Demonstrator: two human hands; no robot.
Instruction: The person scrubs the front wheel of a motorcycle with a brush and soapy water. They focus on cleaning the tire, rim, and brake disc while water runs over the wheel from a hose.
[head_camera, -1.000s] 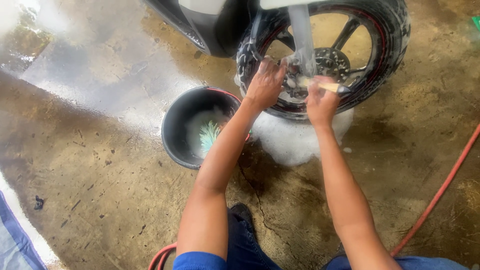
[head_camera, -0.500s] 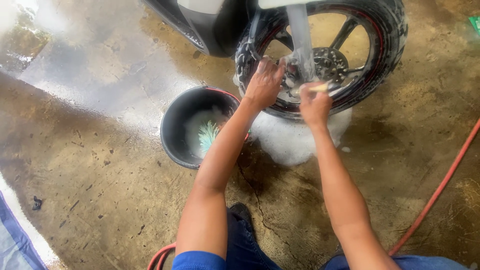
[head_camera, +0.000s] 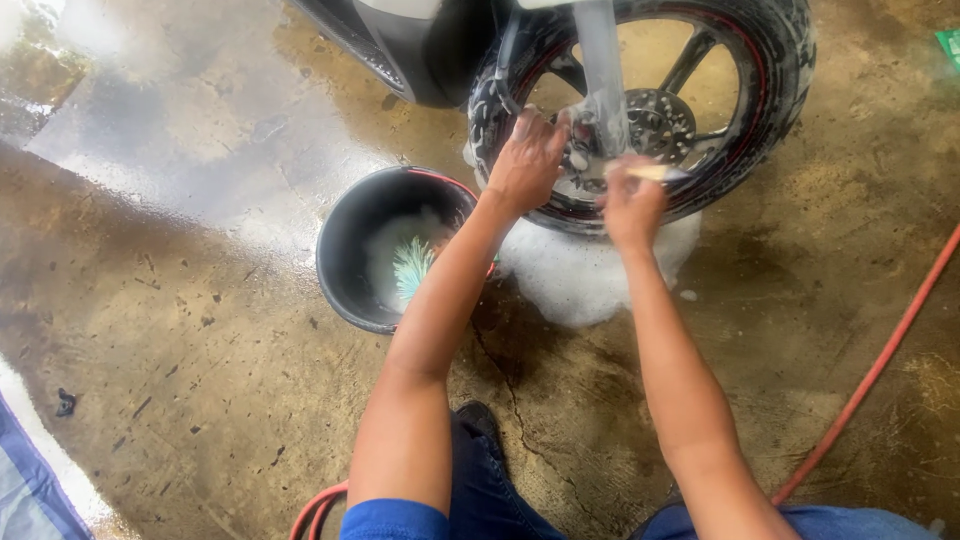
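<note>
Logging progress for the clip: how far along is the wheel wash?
Done: foam covers the tyre and has pooled on the wet floor under the wheel.
In hand: the left hand braces on the rim, while the right hand has a grip on a pale brush at the soapy hub.
Left: suds not rinsed; the red hose lies aside, another brush sits in the black bucket.

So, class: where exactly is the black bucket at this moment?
In the head view the black bucket stands on the wet floor, left of the soapy wheel and just beside the left hand's forearm.
</note>
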